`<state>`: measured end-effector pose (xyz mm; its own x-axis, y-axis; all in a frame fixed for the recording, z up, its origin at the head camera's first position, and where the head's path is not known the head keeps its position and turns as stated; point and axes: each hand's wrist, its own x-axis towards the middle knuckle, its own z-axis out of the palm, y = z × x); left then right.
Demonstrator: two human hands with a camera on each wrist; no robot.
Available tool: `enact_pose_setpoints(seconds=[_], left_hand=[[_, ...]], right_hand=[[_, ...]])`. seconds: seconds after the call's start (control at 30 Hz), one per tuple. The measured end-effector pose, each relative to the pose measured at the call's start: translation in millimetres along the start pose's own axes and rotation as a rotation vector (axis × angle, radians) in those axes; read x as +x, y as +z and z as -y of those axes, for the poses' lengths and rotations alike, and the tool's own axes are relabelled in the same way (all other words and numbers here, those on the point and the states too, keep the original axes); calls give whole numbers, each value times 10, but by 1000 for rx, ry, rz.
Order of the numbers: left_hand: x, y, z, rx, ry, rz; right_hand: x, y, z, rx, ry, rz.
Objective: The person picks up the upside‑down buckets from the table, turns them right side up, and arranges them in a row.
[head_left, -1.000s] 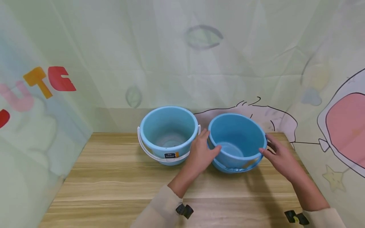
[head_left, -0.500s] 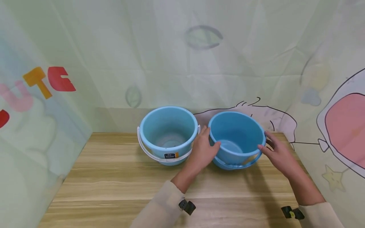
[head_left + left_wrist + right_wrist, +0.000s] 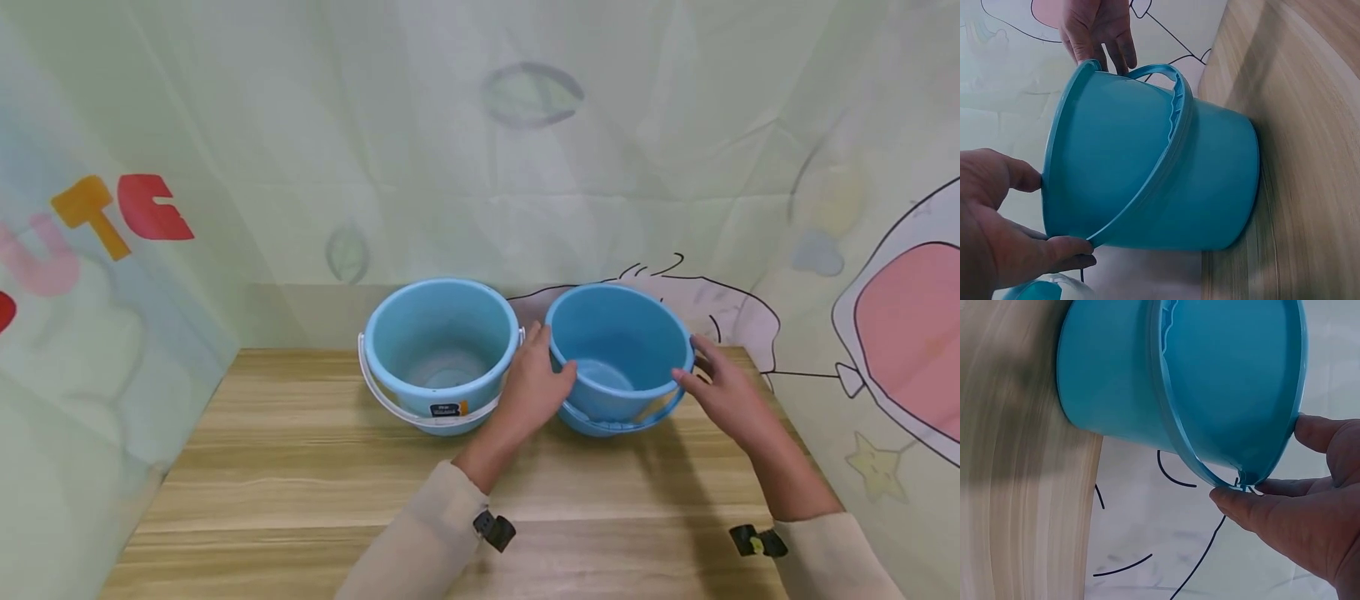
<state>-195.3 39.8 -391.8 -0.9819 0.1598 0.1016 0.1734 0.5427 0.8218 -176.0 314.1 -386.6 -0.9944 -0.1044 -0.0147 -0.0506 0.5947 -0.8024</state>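
Both hands are at a blue bucket [image 3: 618,346] with a blue handle [image 3: 1172,134], in the right half of the head view. My left hand [image 3: 534,383] grips its left rim, thumb at the near edge and fingers along the outer side. At the opposite rim my right hand [image 3: 727,400] holds it between thumb and fingers, beside the handle joint in the right wrist view. The bucket's base is close to the tabletop; whether it touches is hard to tell. Left of it stands a lighter blue bucket [image 3: 438,400] with a white handle [image 3: 405,414].
A wood-grain table [image 3: 300,492] lies under both buckets. Cloth printed with cartoons [image 3: 420,150] closes off the back and both sides. The lighter bucket's right side is right next to my left hand.
The blue bucket has shifted slightly toward the back cloth and a little left, with both hands moving along on its rim. The lighter bucket has stayed put.
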Motion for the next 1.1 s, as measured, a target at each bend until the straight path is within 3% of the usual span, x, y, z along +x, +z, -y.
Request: enact_pose_setpoints(seconds=[0.4, 0.73, 1.0, 1.1], left_hand=[[39, -27, 14, 41, 10, 33], [90, -52, 33, 9, 14, 25], [81, -55, -27, 40, 1, 35], [70, -87, -69, 31, 39, 11]], right_hand=[[19, 18, 15, -16, -4, 1], [64, 6, 50, -30, -16, 10], [59, -49, 104, -49, 63, 31], [67, -70, 134, -86, 84, 17]])
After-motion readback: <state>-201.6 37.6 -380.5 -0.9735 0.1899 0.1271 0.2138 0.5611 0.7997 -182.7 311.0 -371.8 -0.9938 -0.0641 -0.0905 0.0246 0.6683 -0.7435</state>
